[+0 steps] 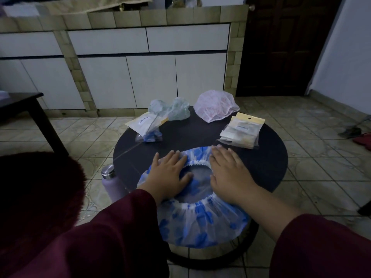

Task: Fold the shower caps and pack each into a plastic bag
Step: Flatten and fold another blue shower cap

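Across the middle of the frame sits my round dark worktop (267,157), with the blue-patterned shower cap (200,217) spread at its lower edge, opening up. Both hands are flat, fingers straight, pressing it: left hand (170,173), right hand (228,173). Further up are a pink cap (216,106), a green cap (176,109), and plastic bags (241,129) at right.

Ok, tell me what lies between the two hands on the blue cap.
In the head view, between the left hand and right hand lies the blue shower cap's elastic-rimmed opening, showing its inside.
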